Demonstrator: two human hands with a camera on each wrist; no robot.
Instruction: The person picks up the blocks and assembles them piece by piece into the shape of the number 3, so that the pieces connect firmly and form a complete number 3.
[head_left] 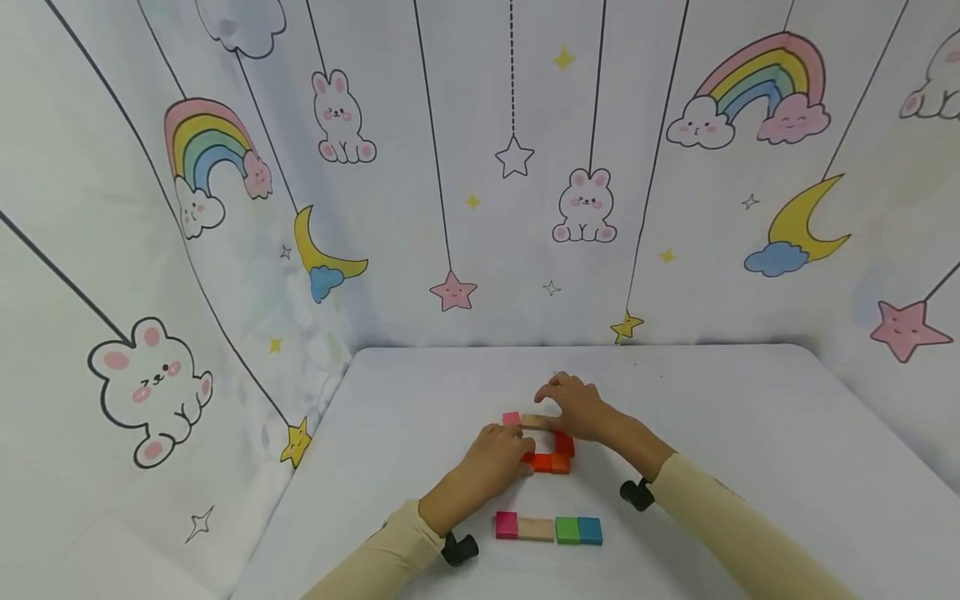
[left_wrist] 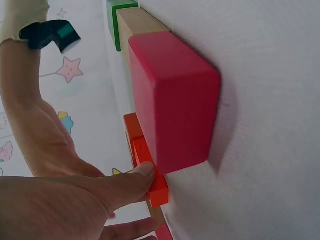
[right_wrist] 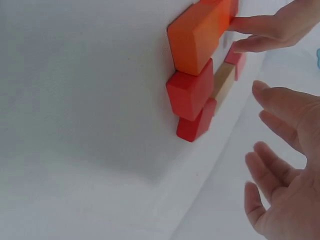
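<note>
Several small wooden blocks form a rough ring on the white table. My left hand [head_left: 495,458] is at its left side, pinching a red-orange block [left_wrist: 152,185] with the thumb on its near side. Beside that block stands an orange block [right_wrist: 195,37]. Two red blocks [right_wrist: 190,92] make the ring's right side, and a plain wood block [head_left: 536,422] and a pink block [head_left: 512,418] its far side. My right hand [head_left: 579,408] hovers by the far right corner, fingers spread and lightly bent, with nothing between them.
Closer to me lies a row: a crimson block [head_left: 507,525], a plain wood block [head_left: 536,529], a green block [head_left: 567,531] and a blue block [head_left: 590,531]. The white table [head_left: 712,417] meets a cloth backdrop [head_left: 480,108] with drawn bunnies, stars and rainbows.
</note>
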